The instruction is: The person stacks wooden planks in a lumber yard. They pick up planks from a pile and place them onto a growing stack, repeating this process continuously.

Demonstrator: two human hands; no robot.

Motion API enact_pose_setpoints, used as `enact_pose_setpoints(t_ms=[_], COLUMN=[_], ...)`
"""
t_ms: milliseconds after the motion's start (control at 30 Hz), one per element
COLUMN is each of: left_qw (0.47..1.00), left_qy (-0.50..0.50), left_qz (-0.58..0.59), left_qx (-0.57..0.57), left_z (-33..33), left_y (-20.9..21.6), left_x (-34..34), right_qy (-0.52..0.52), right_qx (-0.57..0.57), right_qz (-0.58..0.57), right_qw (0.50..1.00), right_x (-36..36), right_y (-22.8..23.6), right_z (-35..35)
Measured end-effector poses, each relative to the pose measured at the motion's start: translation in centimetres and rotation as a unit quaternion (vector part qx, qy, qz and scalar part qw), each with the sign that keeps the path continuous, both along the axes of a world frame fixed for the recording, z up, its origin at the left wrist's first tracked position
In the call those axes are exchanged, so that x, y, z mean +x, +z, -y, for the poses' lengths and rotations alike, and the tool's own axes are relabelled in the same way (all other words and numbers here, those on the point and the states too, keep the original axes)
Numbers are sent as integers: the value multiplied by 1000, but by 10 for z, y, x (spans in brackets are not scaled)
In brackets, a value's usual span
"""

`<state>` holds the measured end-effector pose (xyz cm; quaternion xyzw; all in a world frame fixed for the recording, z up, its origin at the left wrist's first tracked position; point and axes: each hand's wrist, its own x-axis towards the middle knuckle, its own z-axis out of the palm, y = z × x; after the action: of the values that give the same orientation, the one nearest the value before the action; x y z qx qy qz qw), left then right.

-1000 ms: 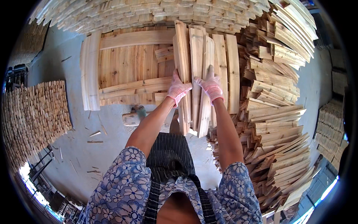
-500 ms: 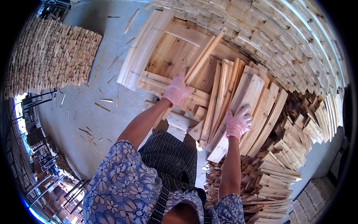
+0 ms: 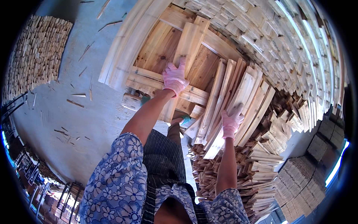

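My left hand [image 3: 175, 77], in a pink-white glove, is wrapped over a pair of pale wooden boards [image 3: 193, 36] that lie slanting across a wooden frame with panels [image 3: 166, 16]. Its index finger points along the wood. Under the palm the grip is partly hidden. To the right, my right hand [image 3: 232, 120], gloved alike, has its thumb and fingers around a light board [image 3: 244, 89]. That board lies among a row of similar boards [image 3: 212, 100] leaning side by side on the frame's right part.
Long boards [image 3: 128, 41] lie along the frame's left side. A high stack of planks [image 3: 238, 26] rises behind it. Short offcuts [image 3: 257, 179] are piled at the right, near stacked bundles [image 3: 302, 183]. Another plank stack [image 3: 37, 52] stands far left, with wood scraps [image 3: 75, 103] on the floor.
The boards under my left hand have turned from edge-on to broad face up and lie more upright in view. My right hand stays on its board. The whole view has shifted.
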<state>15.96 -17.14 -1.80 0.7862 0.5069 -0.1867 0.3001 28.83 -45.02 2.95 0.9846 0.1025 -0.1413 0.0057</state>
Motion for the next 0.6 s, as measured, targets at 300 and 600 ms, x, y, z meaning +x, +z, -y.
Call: enact_pose_setpoints(t_ms=[300,600], left_qw=[999,987], left_qy=[-8,-27], left_qz=[19,19], left_qx=[38,155], left_z=[-49,-108], left_y=[28,-16], left_x=[-64,-34], right_qy=[57,39], right_qx=[177,78], right_qz=[-192,-160], right_qw=[963,983], right_x=[-59,-65], right_y=[1,-62], right_z=[-175,-291])
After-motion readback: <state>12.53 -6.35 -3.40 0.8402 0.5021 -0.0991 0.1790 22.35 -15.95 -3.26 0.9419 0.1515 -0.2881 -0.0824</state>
